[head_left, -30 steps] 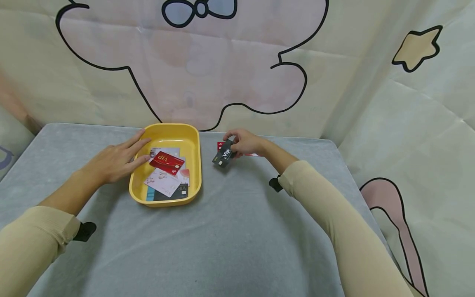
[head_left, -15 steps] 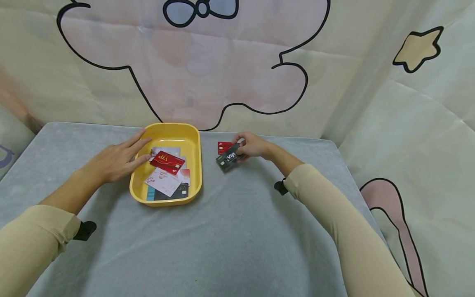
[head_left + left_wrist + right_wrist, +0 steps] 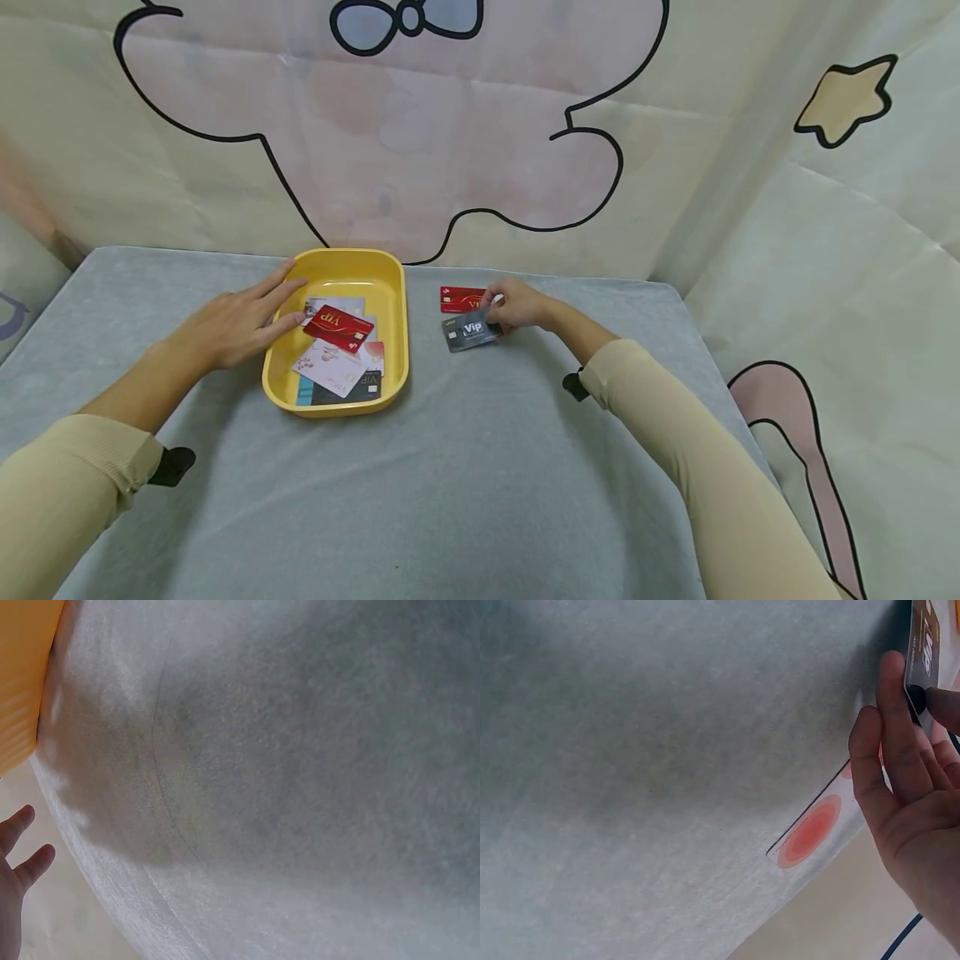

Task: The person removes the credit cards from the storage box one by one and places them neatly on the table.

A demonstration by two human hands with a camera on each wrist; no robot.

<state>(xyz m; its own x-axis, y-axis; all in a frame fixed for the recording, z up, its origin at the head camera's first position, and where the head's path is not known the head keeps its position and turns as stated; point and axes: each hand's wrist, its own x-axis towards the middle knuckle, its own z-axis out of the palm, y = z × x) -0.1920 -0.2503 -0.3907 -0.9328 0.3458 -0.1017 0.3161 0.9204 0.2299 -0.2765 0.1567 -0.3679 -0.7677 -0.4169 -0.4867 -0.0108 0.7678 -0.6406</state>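
A dark grey, thin rectangular card marked "Vip" (image 3: 467, 332) is being pinched between the thumb and fingers of the right hand (image 3: 521, 305), over the grey cloth-covered table (image 3: 480, 467), right of a yellow, round-cornered plastic tray (image 3: 337, 272). Just on its far side, a flat red rectangular card (image 3: 459, 299) is being partly covered by that hand, as is a white card with a reddish oval (image 3: 810, 832). At the tray's left rim, the left hand (image 3: 234, 327) is being held with straightened, released fingers; several overlapping cards (image 3: 330, 367) are being contained inside.
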